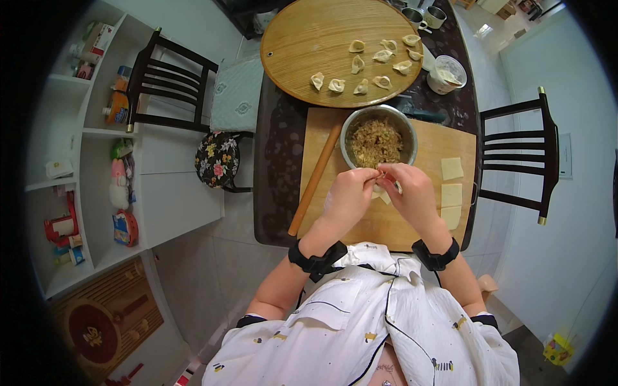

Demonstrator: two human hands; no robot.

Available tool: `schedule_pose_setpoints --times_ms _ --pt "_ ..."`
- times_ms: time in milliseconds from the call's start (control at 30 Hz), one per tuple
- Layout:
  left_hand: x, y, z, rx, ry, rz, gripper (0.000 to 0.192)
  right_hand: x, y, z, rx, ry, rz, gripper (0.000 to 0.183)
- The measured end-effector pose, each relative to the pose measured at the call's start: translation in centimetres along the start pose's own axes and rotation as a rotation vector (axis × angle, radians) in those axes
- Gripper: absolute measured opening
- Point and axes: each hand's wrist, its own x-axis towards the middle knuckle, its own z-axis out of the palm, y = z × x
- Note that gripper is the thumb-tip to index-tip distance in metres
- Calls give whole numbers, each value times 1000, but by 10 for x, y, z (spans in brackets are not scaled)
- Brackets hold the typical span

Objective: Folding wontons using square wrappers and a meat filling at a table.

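Observation:
My left hand [351,187] and my right hand [408,187] meet just in front of a steel bowl [344,140]. Their fingertips pinch a small dough wrapper [378,187], mostly hidden by the fingers. A pale flap of dough [385,197] shows below them over the wooden board [352,222]. The bowl holds a brownish minced filling [376,142]. Several square wrappers [451,195] lie in a column at the board's right side. Folded dumplings [383,56], several of them, sit spread over a round woven tray [304,34] beyond the bowl.
A wooden rolling pin [315,178] lies slanted along the board's left. Behind the bowl is a dark-handled tool [425,115], partly hidden. A plastic tub [442,86] and metal mugs [434,18] stand at the far right of the dark table [277,169]. Chairs [514,149] flank it.

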Motion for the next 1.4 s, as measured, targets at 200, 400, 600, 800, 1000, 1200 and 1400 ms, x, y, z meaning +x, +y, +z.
schedule_pose_setpoints --times_ms 200,400,600,800,1000,1200,1400 --pt "11 -15 -2 -562 -130 -274 37 10 3 4 -5 94 -94 9" --pt "17 -15 -18 -1019 -92 -335 41 40 23 13 558 135 177 6" --pt "-9 -94 -5 -417 -111 -395 28 112 73 14 899 -34 548 30" --pt "-23 -140 32 310 -119 -116 34 216 100 54 14 -98 -47 27" --pt "-15 -143 42 468 -187 37 36 263 79 99 -199 -243 21 24" --pt "-14 -157 48 297 -227 -215 21 204 53 49 80 -63 40 28" --pt "-23 -140 18 -203 -82 -31 14 61 76 -5 23 -74 226 42"
